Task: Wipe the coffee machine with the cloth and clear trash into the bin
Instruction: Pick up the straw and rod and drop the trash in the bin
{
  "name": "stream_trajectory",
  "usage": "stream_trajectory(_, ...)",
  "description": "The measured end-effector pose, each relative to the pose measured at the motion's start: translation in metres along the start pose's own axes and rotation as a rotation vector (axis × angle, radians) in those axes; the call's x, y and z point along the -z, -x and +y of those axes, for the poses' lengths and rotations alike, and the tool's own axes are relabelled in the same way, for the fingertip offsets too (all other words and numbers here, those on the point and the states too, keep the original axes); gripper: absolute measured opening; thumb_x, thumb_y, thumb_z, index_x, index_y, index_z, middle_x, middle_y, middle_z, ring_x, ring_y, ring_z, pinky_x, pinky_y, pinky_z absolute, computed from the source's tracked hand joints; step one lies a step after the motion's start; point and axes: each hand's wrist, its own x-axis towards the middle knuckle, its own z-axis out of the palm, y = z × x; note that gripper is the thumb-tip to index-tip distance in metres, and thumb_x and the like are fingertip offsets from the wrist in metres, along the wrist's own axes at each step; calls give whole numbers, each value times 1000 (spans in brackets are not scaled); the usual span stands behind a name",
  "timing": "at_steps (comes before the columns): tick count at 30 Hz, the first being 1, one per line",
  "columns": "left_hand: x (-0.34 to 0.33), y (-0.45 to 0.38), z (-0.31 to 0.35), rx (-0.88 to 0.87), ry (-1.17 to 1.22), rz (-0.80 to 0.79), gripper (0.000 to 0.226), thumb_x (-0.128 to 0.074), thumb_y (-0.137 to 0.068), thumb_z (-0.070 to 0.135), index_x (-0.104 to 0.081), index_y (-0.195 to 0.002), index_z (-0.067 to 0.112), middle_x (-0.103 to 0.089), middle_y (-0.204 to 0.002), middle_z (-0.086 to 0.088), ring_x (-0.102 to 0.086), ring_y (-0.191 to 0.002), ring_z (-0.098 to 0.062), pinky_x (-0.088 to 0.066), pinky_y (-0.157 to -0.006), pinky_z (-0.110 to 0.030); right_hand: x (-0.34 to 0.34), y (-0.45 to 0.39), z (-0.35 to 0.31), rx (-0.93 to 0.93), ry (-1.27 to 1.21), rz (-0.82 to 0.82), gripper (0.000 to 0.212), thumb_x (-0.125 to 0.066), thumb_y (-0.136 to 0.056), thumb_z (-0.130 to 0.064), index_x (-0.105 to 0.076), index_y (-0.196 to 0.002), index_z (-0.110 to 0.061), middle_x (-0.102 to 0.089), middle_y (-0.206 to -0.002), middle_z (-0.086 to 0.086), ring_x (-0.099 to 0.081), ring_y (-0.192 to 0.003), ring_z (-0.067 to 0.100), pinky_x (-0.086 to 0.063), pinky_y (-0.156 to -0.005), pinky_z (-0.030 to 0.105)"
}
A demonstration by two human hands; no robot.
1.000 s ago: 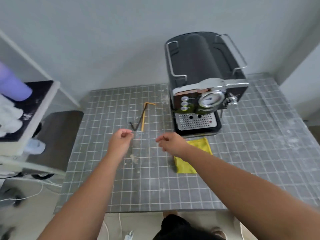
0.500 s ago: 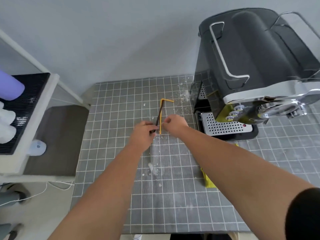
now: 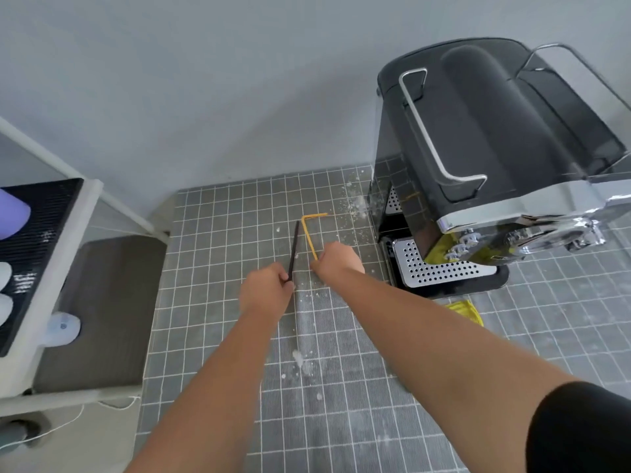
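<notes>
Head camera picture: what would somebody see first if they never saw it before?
Two bare arms reach out over the grey tiled table; the left hand pinches a dark straw and the right hand grips a bent orange straw. At the right stands a big black and chrome coffee machine, with a yellow cloth peeking out in front of it. White crumbs speckle the tiles.

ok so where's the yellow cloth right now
In the head view the yellow cloth lies on the tiled mat, right of centre, just in front of the coffee machine, partly hidden behind the right forearm.
</notes>
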Motion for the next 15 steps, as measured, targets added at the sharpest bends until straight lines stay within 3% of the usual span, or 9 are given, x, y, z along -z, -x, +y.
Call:
stream_trajectory(4, 2, -2, 2, 66, -22, -14, 15, -69, -78, 30, -60, -87, 24, -68, -77, -2, -66, -76, -26, -58, -67, -37, 6, 5, 1, -28, 10, 14, 27, -70, -81, -33, -54, -71, -13, -54, -64, 1, -60, -64, 24, -49, -57, 29)
stream_trajectory(8, 4, -5, 10, 99, -134, -20, 31, -72, -77, 32, -53, -96, 17, -68, -84, -6, -66, -82, -29, -58, -69, -38, 9, 9, 2, -42, 17, -7, 33, -74, -77, -32, -49, -64, -16, -58, -66, 2, -60, -61, 21, -50, -57, 28)
stream_trajectory(15, -2, -3, 6, 189, -98, -13, 46, -73, -73, 42, -44, -99, 15, -67, -83, -5, -66, -81, -29, -57, -69, -38, 0, 16, -1, 20, 196, -45, 21, -70, -80, -33, -60, -82, -14, -65, -77, 1, -66, -72, 21, -56, -66, 31)
